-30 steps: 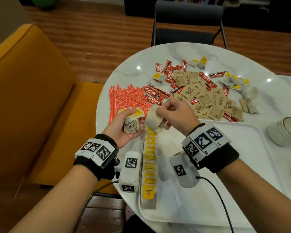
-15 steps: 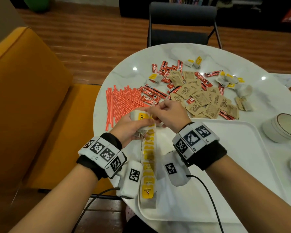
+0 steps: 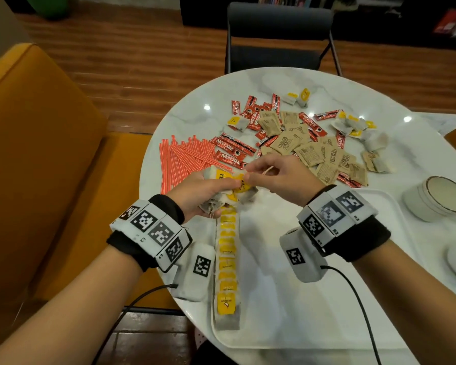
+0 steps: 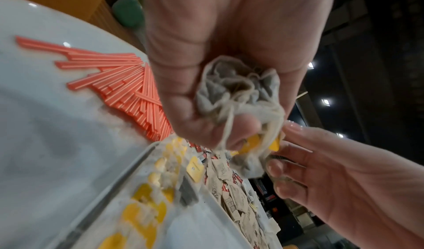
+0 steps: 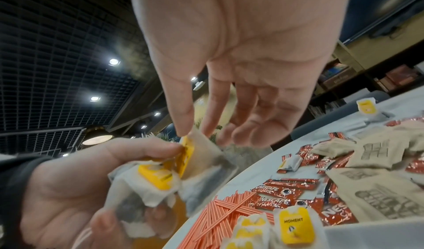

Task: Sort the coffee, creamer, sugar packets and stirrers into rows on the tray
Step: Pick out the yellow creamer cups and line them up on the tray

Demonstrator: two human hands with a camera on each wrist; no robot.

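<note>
My left hand [image 3: 203, 191] grips a crumpled bunch of tea bags [image 4: 238, 89] with yellow tags, above the far left corner of the white tray [image 3: 379, 233]. My right hand [image 3: 274, 175] meets it from the right. Its thumb and forefinger pinch the top of one tea bag [image 5: 201, 155] in that bunch, and the other fingers hang loosely. A row of yellow-tagged tea bags [image 3: 228, 259] lies along the tray's left edge. Orange stirrers [image 3: 184, 159], red coffee sachets [image 3: 232, 156] and brown sugar packets [image 3: 313, 154] lie loose on the round marble table beyond the tray.
More tea bags [image 3: 353, 125] lie scattered at the table's far side. A white cup [image 3: 437, 198] stands right of the tray. A dark chair [image 3: 277, 35] stands behind the table and a yellow sofa [image 3: 37, 154] is on the left.
My right hand left the far end of the row, where it held a tea bag, and came to the left hand's bunch. The left hand rose towards it.
</note>
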